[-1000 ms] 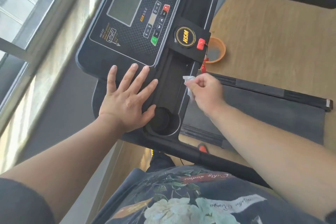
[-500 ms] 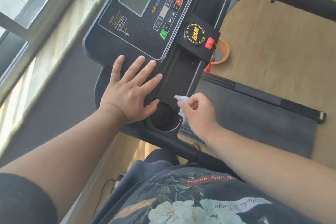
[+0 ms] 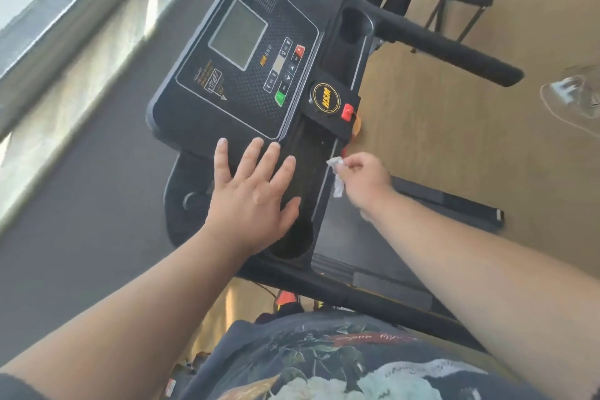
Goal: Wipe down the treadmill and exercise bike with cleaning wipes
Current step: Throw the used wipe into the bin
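Right of centre, the right hand [image 3: 367, 180] pinches a crumpled wipe [image 3: 337, 177] at the treadmill [image 3: 246, 84] console's edge. The left hand [image 3: 251, 191] lies spread flat on the console. The wipe looks light, limp, probably damp; bunching it firmly should suit.

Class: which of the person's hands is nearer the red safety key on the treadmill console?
Right. The right hand, pinching a wipe, is just below the red safety key; the left hand lies flat farther away, lower-left.
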